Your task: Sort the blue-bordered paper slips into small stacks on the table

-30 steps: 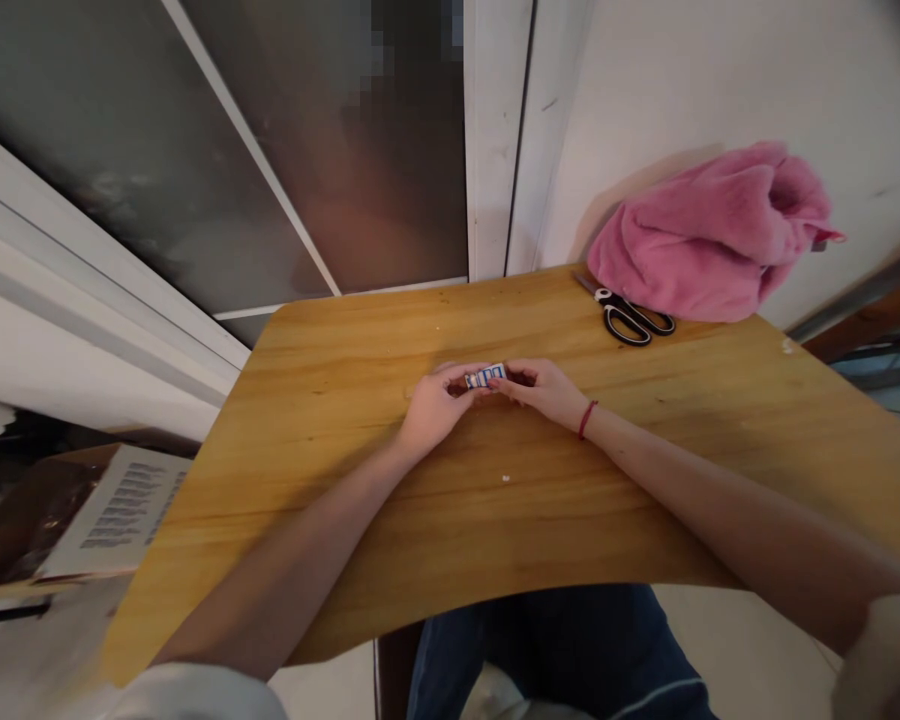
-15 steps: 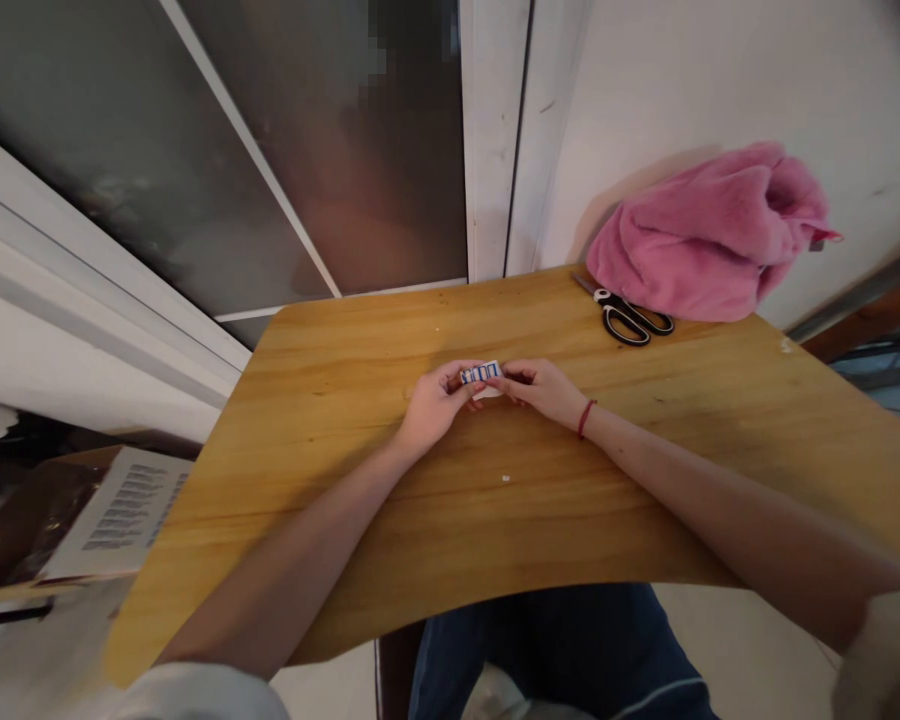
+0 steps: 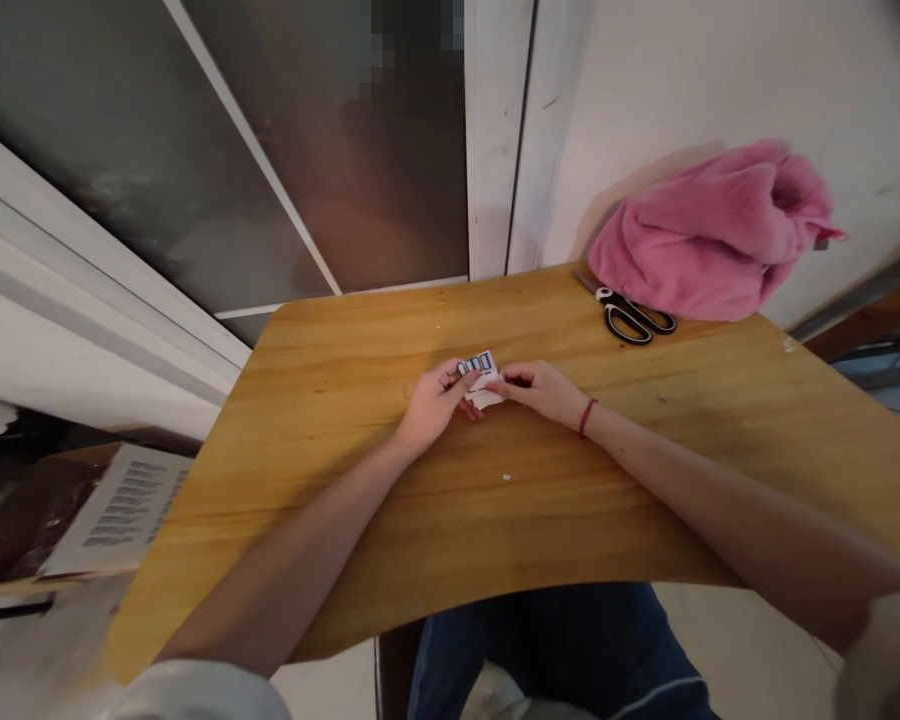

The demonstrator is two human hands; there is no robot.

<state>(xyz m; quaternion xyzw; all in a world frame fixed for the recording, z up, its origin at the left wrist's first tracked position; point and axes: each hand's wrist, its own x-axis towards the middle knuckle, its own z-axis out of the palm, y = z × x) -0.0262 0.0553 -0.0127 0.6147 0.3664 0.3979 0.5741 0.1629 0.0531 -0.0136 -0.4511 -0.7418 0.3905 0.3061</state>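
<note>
Between my two hands, above the middle of the wooden table (image 3: 360,350), is a small white piece of paper or card (image 3: 486,397) with blue print along its far part. My left hand (image 3: 436,398) grips its left side, thumb on top and fingers partly hidden beneath. At its right edge my right hand (image 3: 538,388) pinches it between thumb and forefinger. A red cord bracelet (image 3: 587,418) circles my right wrist. Whether the piece is a single sheet or folded, I cannot tell.
Black-handled scissors (image 3: 630,318) lie at the back right, against a pink plush bundle (image 3: 709,235). A tiny white scrap (image 3: 506,477) rests on the table nearer me. An open cardboard box (image 3: 120,510) stands left of the table. Behind is a framed glass door (image 3: 270,150).
The white piece has tipped or opened out, so more of its printed face and white lower part show. Both hands stay in nearly the same place.
</note>
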